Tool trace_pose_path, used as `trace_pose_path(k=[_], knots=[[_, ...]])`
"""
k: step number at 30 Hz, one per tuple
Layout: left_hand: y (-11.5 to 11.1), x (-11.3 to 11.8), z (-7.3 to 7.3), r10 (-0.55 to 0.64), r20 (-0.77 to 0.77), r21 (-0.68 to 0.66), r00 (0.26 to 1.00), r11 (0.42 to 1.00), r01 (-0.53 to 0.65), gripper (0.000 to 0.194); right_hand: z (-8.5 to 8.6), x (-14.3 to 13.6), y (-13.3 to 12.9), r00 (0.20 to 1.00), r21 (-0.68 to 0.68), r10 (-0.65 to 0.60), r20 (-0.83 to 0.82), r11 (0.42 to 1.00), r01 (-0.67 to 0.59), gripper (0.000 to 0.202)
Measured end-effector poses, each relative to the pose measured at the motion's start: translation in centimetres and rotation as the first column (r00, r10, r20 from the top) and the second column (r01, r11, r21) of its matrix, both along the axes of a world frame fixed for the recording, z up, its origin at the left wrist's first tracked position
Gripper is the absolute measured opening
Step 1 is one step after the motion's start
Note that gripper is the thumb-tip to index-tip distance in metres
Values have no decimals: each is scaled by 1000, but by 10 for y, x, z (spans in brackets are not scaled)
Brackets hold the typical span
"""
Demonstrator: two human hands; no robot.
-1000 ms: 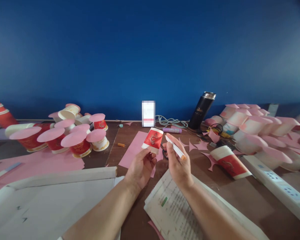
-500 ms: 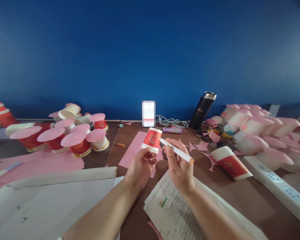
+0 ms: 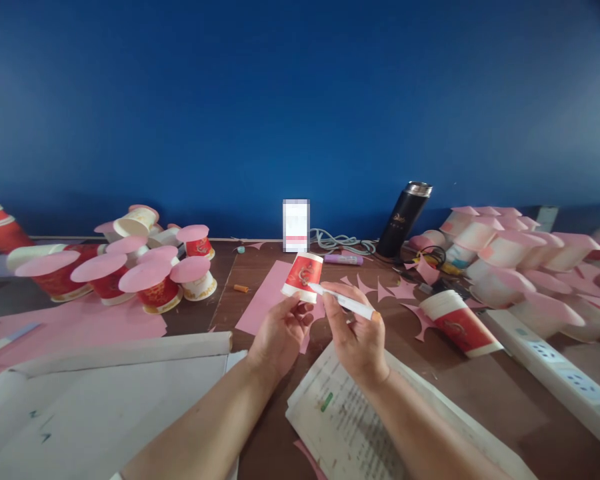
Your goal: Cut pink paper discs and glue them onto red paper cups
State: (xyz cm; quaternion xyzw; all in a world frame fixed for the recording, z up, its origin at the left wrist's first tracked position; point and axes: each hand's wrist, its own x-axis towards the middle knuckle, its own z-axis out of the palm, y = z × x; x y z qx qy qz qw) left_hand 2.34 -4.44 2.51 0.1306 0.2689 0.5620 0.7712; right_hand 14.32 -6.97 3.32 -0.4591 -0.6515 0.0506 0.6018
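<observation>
My left hand (image 3: pixel 281 331) grips a red and white paper cup (image 3: pixel 303 273) near its lower end, above the middle of the table. The cup is slightly tilted and bears a gold dragon-like print. In my right hand (image 3: pixel 357 337) is a white marker (image 3: pixel 349 303) with an orange end, held like a pen. Its tip points left and is at the cup's red face; whether it touches cannot be made out. Under the cup lies a sheet of pink paper (image 3: pixel 265 300), partly hidden by the hands.
Cups with round pink tops (image 3: pixel 153 280) stand at left; more pink-topped cups (image 3: pixel 510 260) are piled at right. A black thermos (image 3: pixel 404 220) leans near the blue wall. A stack of cups (image 3: pixel 460 323) lies beside a power strip (image 3: pixel 555 370). Printed papers (image 3: pixel 340 413) lie under my right forearm.
The marker has moved left and slightly down, so its tip now meets the cup's printed face in view instead of its right edge. The left hand keeps the cup nearly in place.
</observation>
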Motion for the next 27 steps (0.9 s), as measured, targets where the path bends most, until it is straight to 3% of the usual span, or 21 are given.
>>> trace_pose_path(k=[9, 27], knots=[[1, 0, -1, 24, 14, -21, 1000, 1000, -24, 4, 2, 0, -1, 996, 0, -51, 73, 999, 51, 13], [0, 1, 3, 28, 14, -37, 1000, 999, -27, 8, 1, 0, 0, 992, 8, -37, 122, 999, 36, 15]])
